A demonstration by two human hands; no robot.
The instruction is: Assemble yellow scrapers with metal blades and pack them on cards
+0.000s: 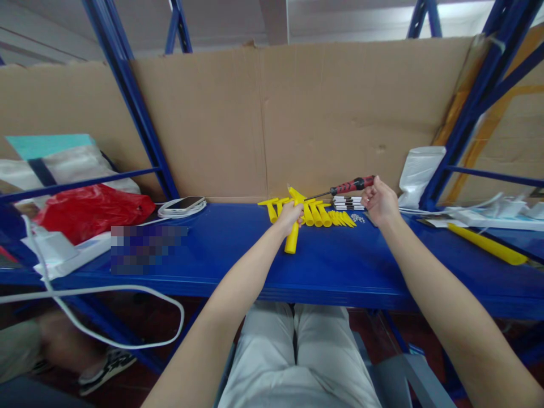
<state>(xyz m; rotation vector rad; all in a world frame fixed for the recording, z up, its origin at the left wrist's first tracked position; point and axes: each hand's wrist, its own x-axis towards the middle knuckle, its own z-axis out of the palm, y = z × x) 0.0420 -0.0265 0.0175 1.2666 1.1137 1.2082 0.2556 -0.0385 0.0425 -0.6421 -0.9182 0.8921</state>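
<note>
My left hand [290, 215] is closed around a yellow T-shaped tool [291, 241], its tubular handle pointing down toward me. In my right hand [379, 199], the fingers pinch the butt end of a red-and-black screwdriver [352, 185]. The screwdriver's shaft slants left to the head of the yellow tool; whether its tip touches a screw is too small to tell. Behind my left hand, several more yellow T-shaped tools [313, 214] lie in a row. Beside them are yellow flat pointed pieces [342, 219], a small pile of screw-like metal bits [357, 218] and stacked black-and-white strips [346, 203].
Cardboard [331, 113] walls off the back of the blue table [238, 260]. At left are a phone [187, 203] on a coiled cable, a red plastic bag [97, 209] and a power strip. A long yellow piece [488, 245] lies at right. Another person's leg [72, 340] shows lower left.
</note>
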